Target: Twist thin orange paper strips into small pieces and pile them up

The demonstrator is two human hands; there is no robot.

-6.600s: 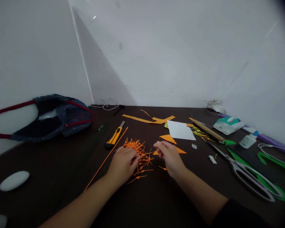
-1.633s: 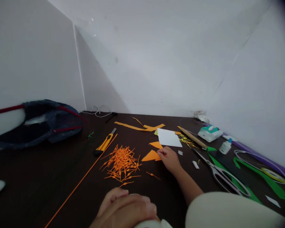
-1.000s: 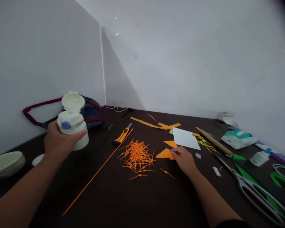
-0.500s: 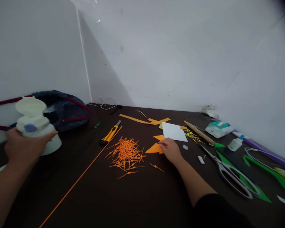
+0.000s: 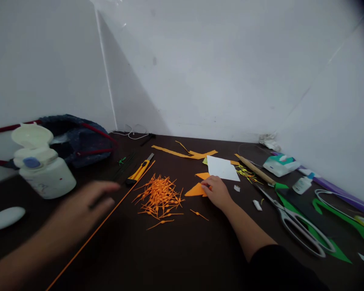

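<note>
My left hand (image 5: 86, 206), blurred, is over the table between the white bottle (image 5: 48, 176) and the orange pile; its thumb and fingers are apart and nothing shows between them. The bottle stands with its lid flipped up. My right hand (image 5: 216, 192) pinches an orange paper piece (image 5: 195, 190) against the table. To its left lies a heap of twisted orange pieces (image 5: 160, 196), and one loose orange piece (image 5: 199, 214) sits just below. A white paper sheet (image 5: 223, 168) lies beyond my right hand. The yellow cutter (image 5: 139, 170) rests behind the heap.
Scissors (image 5: 303, 230), a wooden-handled tool (image 5: 256, 169), a small glue bottle (image 5: 302, 184) and green strips lie at right. A long orange stick (image 5: 101, 224) crosses the left front. A white oval object (image 5: 6, 218) and a dark blue bag (image 5: 87, 143) are at left.
My left hand has let go of the white bottle and moved right and toward the front. My right hand has stayed on the orange paper.
</note>
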